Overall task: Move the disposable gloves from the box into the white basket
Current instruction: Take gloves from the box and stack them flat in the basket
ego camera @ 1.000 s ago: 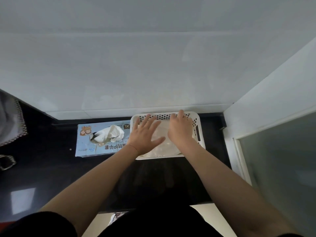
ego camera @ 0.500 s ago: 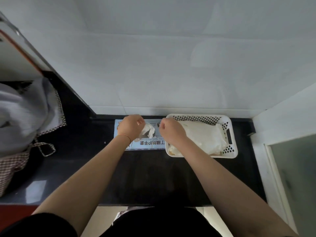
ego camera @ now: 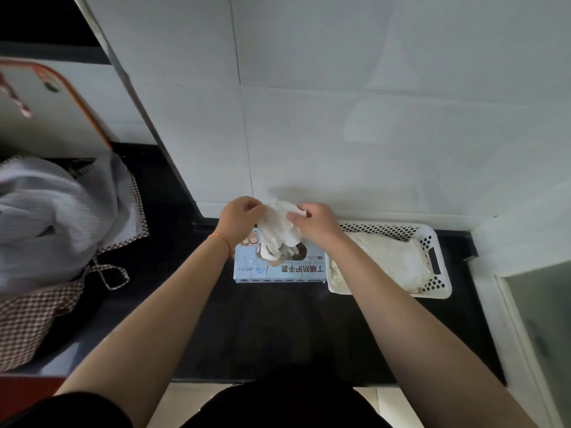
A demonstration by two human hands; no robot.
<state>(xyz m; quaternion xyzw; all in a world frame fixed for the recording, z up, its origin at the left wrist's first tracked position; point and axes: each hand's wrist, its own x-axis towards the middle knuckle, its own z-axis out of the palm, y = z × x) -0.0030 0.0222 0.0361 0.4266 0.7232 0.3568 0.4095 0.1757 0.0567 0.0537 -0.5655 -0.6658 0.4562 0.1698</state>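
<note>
Now a bunch of white disposable gloves (ego camera: 279,230) is half out of the box (ego camera: 279,268): its upper part is lifted above the opening, and its lower part hangs down into the dark oval slot. The left hand (ego camera: 239,219) pinches the bunch at its upper left side with curled fingers, and the right hand (ego camera: 315,223) grips it at the upper right, so both hands hold the same bunch between them. The light blue box lies flat near the back edge of the bench (ego camera: 262,329), close to the wall. Just beside it, on the right, stands the white basket (ego camera: 438,264), also along the back edge, and a pile of gloves (ego camera: 386,261) already lies inside it.

I judge the step in hand is the pulling out of one more bunch. The next move calls for lifting it until the lower end is free of the slot, then carrying it to the right over the rim of the basket and letting go there. The box is light, so it may rise with the gloves.
</note>
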